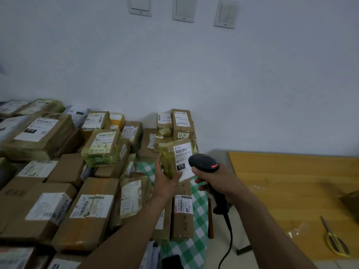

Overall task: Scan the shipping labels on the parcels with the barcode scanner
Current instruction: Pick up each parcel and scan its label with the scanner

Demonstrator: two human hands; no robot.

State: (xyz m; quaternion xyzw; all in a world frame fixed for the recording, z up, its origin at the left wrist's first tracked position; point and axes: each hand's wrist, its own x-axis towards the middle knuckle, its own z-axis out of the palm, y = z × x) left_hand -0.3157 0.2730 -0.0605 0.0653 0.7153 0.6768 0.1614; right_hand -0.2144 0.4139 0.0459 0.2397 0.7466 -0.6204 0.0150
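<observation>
now the left hand (165, 179) grips a small parcel (175, 160) raised above the pile, label (182, 155) facing up – the right hand (215, 181) holds the scanner (204, 163) just right of it, nose toward the label, whose long side runs away from the person.

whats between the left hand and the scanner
The tape-wrapped parcel, held by the left hand, with its white label facing the scanner gripped by the right hand. The head view shows it.

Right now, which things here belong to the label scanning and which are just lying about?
Job: barcode scanner in the right hand; taped parcel in the left hand; its shipping label; stacked parcels.
Lying about: scissors; wall switches; checked cloth.
</observation>
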